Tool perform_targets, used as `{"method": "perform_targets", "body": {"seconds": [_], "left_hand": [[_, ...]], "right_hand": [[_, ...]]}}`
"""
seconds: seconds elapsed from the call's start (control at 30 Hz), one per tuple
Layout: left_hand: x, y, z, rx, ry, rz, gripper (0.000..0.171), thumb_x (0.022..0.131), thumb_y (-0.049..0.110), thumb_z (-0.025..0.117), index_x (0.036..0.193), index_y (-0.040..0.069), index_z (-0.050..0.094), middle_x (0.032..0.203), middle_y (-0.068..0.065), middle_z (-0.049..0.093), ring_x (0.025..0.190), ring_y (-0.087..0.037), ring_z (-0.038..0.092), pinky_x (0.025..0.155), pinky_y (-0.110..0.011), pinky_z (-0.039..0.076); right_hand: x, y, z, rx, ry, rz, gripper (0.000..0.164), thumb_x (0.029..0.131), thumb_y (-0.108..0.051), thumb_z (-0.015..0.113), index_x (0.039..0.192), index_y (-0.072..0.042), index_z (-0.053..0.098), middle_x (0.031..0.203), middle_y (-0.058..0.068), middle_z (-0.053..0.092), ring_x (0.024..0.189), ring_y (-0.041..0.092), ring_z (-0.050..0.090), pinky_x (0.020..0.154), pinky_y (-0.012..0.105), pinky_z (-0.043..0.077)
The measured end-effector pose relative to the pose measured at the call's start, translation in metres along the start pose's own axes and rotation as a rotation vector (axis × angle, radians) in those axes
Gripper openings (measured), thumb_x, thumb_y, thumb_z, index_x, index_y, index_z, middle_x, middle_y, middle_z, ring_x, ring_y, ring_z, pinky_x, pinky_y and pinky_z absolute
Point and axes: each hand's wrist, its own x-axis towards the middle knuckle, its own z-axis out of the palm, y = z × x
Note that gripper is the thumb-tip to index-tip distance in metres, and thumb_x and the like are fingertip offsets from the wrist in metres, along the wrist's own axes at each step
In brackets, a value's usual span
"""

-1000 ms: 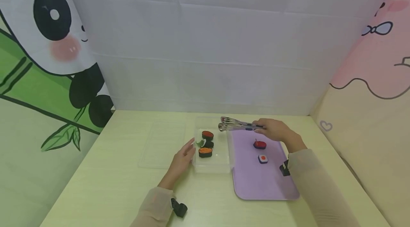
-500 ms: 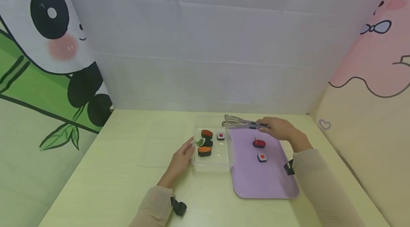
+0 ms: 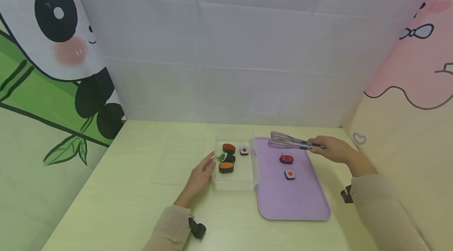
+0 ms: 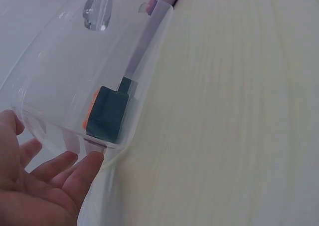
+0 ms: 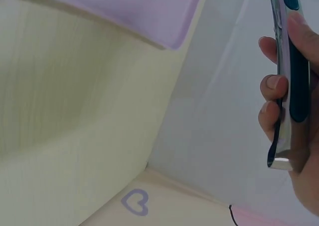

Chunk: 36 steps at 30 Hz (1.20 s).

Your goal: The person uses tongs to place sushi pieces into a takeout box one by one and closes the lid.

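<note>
My left hand [image 3: 201, 172] rests its fairly straight fingers against the left wall of a clear plastic box [image 3: 235, 185]; the left wrist view has the fingertips [image 4: 94, 157] right at that wall. Inside the box lie a red-topped sushi piece [image 3: 229, 148], a dark roll with green leaf [image 3: 228, 158], an orange-topped piece [image 3: 226, 167] and a small square roll [image 3: 244, 150]. My right hand [image 3: 330, 149] grips metal tongs [image 3: 288, 142] by their dark-padded handles [image 5: 300, 81]. The tongs' arms are apart with nothing between them, over the far end of a purple tray [image 3: 293, 207].
On the tray lie a red-topped sushi piece [image 3: 286, 159] and another square roll [image 3: 290, 174]. A clear flat lid [image 3: 178, 160] lies left of the box on the pale table [image 3: 116, 203]. Cloth walls [image 3: 240, 62] enclose the table's back and sides.
The right hand has moved right with the tongs, from over the box to over the tray. A square roll now shows in the box near its back right. The left hand stays put.
</note>
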Motion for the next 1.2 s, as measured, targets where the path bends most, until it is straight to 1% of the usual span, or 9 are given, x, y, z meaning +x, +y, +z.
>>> {"method": "perform_targets", "body": {"seconds": [0.13,0.23,0.33,0.5,0.57,0.63,0.7,0.9,1.2], "left_hand": [[0.001,0.000,0.000,-0.002,0.006,-0.005,0.049,0.104,0.030,0.048,0.151,0.019,0.039,0.142,-0.019,0.049,0.125,-0.039,0.049,0.096,-0.051,0.047],[0.001,0.002,0.000,-0.006,0.011,-0.008,0.049,0.104,0.030,0.049,0.151,0.019,0.040,0.141,-0.019,0.049,0.125,-0.039,0.050,0.094,-0.050,0.048],[0.001,0.003,0.000,0.003,0.010,-0.009,0.049,0.104,0.030,0.048,0.151,0.019,0.040,0.141,-0.019,0.049,0.125,-0.040,0.049,0.094,-0.051,0.048],[0.001,0.003,0.000,0.004,0.009,-0.013,0.049,0.104,0.031,0.048,0.151,0.020,0.040,0.142,-0.019,0.049,0.125,-0.040,0.049,0.095,-0.050,0.048],[0.000,0.003,0.000,0.005,0.006,-0.002,0.049,0.104,0.030,0.048,0.151,0.018,0.040,0.141,-0.020,0.049,0.124,-0.040,0.049,0.094,-0.050,0.049],[0.000,0.002,0.000,0.005,0.001,0.008,0.049,0.104,0.029,0.047,0.151,0.016,0.039,0.141,-0.021,0.048,0.124,-0.041,0.050,0.092,-0.049,0.050],[-0.001,0.002,0.000,-0.003,-0.002,0.011,0.049,0.104,0.028,0.048,0.151,0.016,0.039,0.141,-0.022,0.048,0.123,-0.041,0.050,0.092,-0.049,0.050],[-0.002,0.002,0.001,-0.029,-0.001,-0.001,0.049,0.104,0.028,0.049,0.151,0.018,0.039,0.142,-0.020,0.048,0.124,-0.039,0.050,0.092,-0.048,0.050],[-0.001,0.000,0.001,-0.029,0.005,0.000,0.049,0.104,0.029,0.049,0.151,0.019,0.040,0.142,-0.020,0.048,0.124,-0.039,0.050,0.092,-0.048,0.050]], "right_hand": [[-0.014,0.008,-0.001,0.009,-0.023,0.023,0.042,0.096,-0.027,0.063,0.128,0.001,0.061,0.110,0.010,0.065,0.096,0.030,0.060,0.079,0.049,0.049],[-0.021,0.014,0.000,0.016,-0.043,0.022,0.042,0.096,-0.026,0.064,0.126,0.002,0.062,0.102,0.002,0.064,0.084,0.020,0.055,0.071,0.039,0.045],[-0.026,0.019,0.002,0.023,-0.059,0.023,0.041,0.095,-0.025,0.064,0.125,0.003,0.062,0.099,0.000,0.063,0.079,0.016,0.051,0.068,0.036,0.043],[-0.031,0.025,0.007,0.004,-0.071,0.029,0.040,0.093,-0.026,0.066,0.123,0.000,0.064,0.104,0.004,0.065,0.084,0.018,0.057,0.070,0.041,0.048],[-0.031,0.026,0.011,-0.017,-0.073,0.031,0.039,0.093,-0.027,0.066,0.122,-0.001,0.065,0.106,0.005,0.066,0.086,0.019,0.059,0.071,0.043,0.049],[-0.031,0.026,0.014,-0.028,-0.077,0.028,0.039,0.093,-0.028,0.067,0.121,-0.002,0.066,0.105,0.005,0.067,0.085,0.019,0.060,0.070,0.043,0.050],[-0.032,0.025,0.016,-0.048,-0.074,0.017,0.038,0.092,-0.028,0.067,0.120,-0.002,0.067,0.105,0.005,0.067,0.086,0.021,0.061,0.070,0.044,0.050],[-0.032,0.025,0.020,-0.084,-0.057,0.001,0.036,0.094,-0.027,0.065,0.119,-0.002,0.067,0.109,0.010,0.067,0.094,0.031,0.064,0.075,0.051,0.051],[-0.029,0.023,0.021,-0.066,-0.027,0.007,0.035,0.096,-0.027,0.062,0.121,-0.002,0.066,0.112,0.011,0.067,0.100,0.036,0.063,0.079,0.054,0.050]]}}
